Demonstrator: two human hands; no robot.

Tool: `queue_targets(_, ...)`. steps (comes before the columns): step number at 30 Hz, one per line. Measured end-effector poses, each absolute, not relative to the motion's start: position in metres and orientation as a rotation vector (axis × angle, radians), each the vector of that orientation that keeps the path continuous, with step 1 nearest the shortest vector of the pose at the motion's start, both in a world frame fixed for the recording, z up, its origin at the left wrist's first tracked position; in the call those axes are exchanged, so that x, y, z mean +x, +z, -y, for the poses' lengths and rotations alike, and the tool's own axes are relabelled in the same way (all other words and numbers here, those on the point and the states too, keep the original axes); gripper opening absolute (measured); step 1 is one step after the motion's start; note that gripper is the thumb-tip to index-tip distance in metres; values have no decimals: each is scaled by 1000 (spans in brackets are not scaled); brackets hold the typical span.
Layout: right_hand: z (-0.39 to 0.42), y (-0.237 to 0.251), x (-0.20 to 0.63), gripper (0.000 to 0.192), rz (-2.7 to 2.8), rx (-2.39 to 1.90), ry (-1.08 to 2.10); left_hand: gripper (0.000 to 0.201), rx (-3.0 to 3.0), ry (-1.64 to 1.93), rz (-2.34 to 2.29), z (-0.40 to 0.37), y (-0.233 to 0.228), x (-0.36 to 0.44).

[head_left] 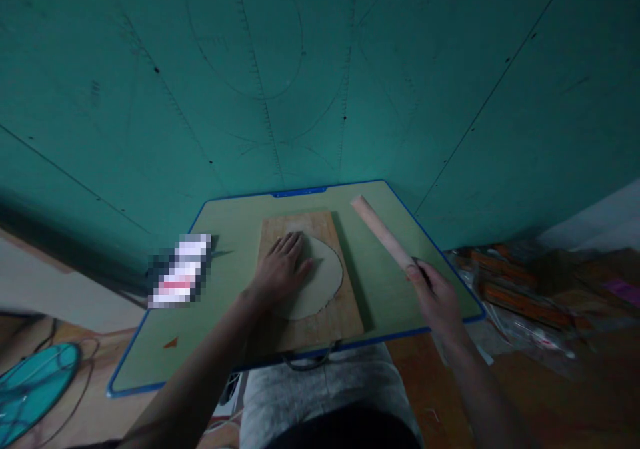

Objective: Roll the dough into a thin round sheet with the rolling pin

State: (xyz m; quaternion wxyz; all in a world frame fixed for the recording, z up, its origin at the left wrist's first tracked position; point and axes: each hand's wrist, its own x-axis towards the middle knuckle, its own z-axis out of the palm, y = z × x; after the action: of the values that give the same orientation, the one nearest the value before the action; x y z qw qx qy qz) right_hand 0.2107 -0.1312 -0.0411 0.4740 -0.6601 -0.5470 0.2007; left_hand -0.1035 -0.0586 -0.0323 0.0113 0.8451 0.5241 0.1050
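Taking the rectangular wooden board (320,322) as the landmark: far to its left, down at floor level, a teal wire fan guard (30,389) shows at the frame edge. Nearer, just left of the board, a small blurred-out packet (180,270) lies on the pale green, blue-edged surface (150,349) that carries the board. On the board lies a flat round sheet of pale dough (323,282). The left hand (280,266) lies spread out, palm down, on the dough's left part, fingers flat, gripping nothing. Right of the board, the right hand (435,292) is clenched around the near end of a long light wooden rolling pin (383,232), which slants away toward the surface's far edge. Farther right, off the surface, lies a heap of orange and clear plastic packets (515,296).
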Motion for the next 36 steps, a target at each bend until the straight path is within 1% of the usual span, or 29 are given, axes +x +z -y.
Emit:
queue_targets(2,131,-42,211,55,1338,-1608,484,64,2632,302,-1656,60,-36,-103)
queue_targets(7,130,-43,212,60,1331,-1617,484,65,2628,308,-1701,64,-35,-103)
queue_targets(11,129,-44,212,60,1330,-1611,491,68,2623,272,-1703,67,-31,-102)
queue_targets(16,128,-43,210,61,1321,-1609,482,71,2615,316,-1713,72,-30,-101)
queue_targets(21,128,-43,209,60,1316,-1595,489,67,2598,346,-1776,83,-32,-100)
queue_targets(25,129,-43,209,59,1340,-1590,493,68,2579,370,-1842,96,-34,-96)
queue_targets(36,131,-41,207,57,1406,-1592,463,68,2636,389,-1743,128,-31,-67)
